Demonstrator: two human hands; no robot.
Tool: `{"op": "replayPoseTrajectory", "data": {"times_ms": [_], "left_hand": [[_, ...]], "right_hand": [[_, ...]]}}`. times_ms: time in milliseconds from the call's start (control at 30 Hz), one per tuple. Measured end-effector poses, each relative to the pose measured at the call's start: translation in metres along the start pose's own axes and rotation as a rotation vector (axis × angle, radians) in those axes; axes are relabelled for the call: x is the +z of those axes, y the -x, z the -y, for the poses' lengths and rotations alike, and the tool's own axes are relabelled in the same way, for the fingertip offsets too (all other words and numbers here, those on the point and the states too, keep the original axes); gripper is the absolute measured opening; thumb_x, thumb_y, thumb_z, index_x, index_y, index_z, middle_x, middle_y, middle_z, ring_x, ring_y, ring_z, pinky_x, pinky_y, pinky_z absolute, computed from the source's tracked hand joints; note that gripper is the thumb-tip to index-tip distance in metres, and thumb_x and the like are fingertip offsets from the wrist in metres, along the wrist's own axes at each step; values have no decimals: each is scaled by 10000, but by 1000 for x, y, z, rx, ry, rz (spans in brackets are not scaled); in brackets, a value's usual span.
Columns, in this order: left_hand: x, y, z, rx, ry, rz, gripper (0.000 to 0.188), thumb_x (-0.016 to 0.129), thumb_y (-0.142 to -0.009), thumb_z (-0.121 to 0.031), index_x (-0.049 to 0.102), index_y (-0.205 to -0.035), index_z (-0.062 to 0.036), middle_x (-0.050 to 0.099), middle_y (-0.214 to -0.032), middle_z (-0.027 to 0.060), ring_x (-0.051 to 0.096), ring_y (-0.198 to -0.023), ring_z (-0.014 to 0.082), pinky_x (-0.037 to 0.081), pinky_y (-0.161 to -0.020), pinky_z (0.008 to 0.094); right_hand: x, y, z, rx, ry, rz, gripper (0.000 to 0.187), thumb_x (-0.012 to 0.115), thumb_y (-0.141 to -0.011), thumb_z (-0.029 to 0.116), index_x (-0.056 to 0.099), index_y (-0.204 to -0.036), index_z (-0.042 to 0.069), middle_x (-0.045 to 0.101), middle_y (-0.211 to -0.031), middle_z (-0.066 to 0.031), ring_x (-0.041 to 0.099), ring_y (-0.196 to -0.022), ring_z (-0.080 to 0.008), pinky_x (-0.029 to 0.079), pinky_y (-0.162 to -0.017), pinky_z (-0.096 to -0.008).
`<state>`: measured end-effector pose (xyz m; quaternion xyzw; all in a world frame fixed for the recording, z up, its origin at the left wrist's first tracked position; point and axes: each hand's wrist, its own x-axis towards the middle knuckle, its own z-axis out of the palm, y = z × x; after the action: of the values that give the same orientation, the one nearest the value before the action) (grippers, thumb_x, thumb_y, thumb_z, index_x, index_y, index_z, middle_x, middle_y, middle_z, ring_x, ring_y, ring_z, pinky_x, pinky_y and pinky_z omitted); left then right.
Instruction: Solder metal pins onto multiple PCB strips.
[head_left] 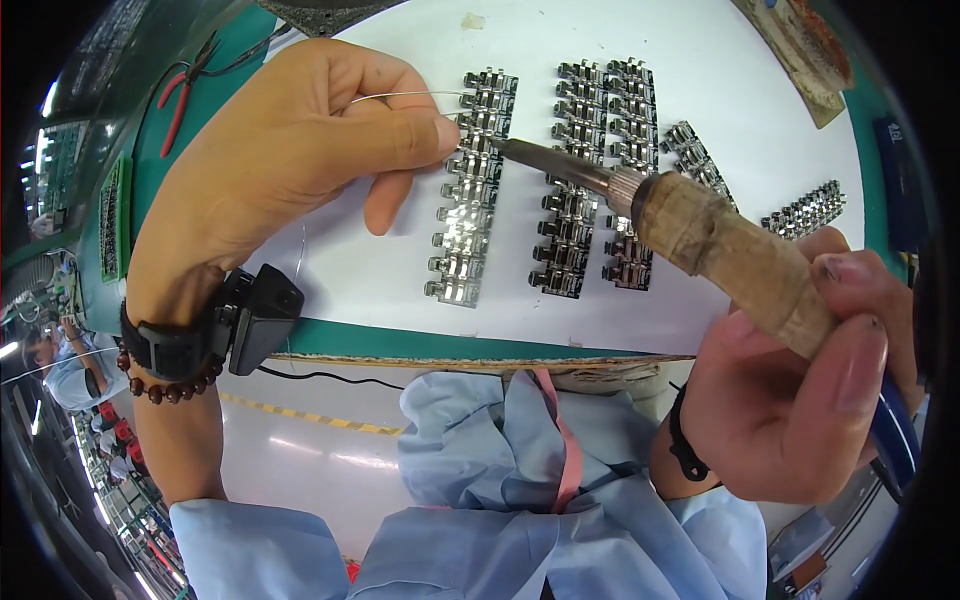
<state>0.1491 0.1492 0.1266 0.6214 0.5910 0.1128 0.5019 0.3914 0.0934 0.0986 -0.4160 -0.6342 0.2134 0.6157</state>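
Note:
My left hand [320, 145] is closed, with thumb and fingers pinched on a thin solder wire [400, 94]. Its fingertips touch or nearly touch the left edge of a strip of shiny metal clip parts [468, 205] lying on white paper. From the right, my right hand [800, 400] grips a soldering iron [735, 240] by its worn tan handle. The iron's dark tip reaches the upper part of that strip, just right of my left thumb; whether it touches the metal cannot be made out. Part of the wire is hidden behind my left fingers.
More clip strips [578, 200] lie to the right, with shorter pieces [805, 210] farther right. Red-handled pliers [175, 115] rest on the green mat at left. A worn wooden block [800, 60] stands far right. The table's front edge [480, 360] runs before my body. Another person [75, 365] sits far left.

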Motion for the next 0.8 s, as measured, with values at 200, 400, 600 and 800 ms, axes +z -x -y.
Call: {"op": "replayPoseTrajectory", "data": {"times_ms": [200,400,600,800], "left_hand": [[1,0,-3,-15,14,-17,251,644,-919,-267,584,-766,-78,535,-501,-17,321,-402,-22,163,-405,179],[1,-2,-1,0,22,2,246,645,-913,-263,570,-759,-87,546,-505,-15,333,-400,-26,165,-397,179],[1,-4,-6,-25,-3,41,239,641,-913,-265,567,-766,-91,557,-509,-9,330,-395,-29,161,-386,181],[6,-1,-11,-104,33,-18,232,638,-910,-258,566,-761,-96,557,-503,-7,295,-385,-26,155,-377,185]], "right_hand": [[-3,-2,-2,-75,45,59,311,413,-991,95,515,-1211,-100,555,-726,-150,510,-554,-164,444,-539,-260],[-11,0,-4,-141,87,107,303,438,-979,75,504,-1234,-74,550,-776,-157,515,-593,-171,456,-561,-273],[-21,3,-9,-206,134,151,309,462,-967,55,493,-1257,-48,545,-826,-165,520,-632,-179,468,-584,-285],[-18,2,-11,-275,177,197,330,487,-955,35,482,-1280,-22,541,-875,-173,525,-671,-186,479,-606,-298]]}}
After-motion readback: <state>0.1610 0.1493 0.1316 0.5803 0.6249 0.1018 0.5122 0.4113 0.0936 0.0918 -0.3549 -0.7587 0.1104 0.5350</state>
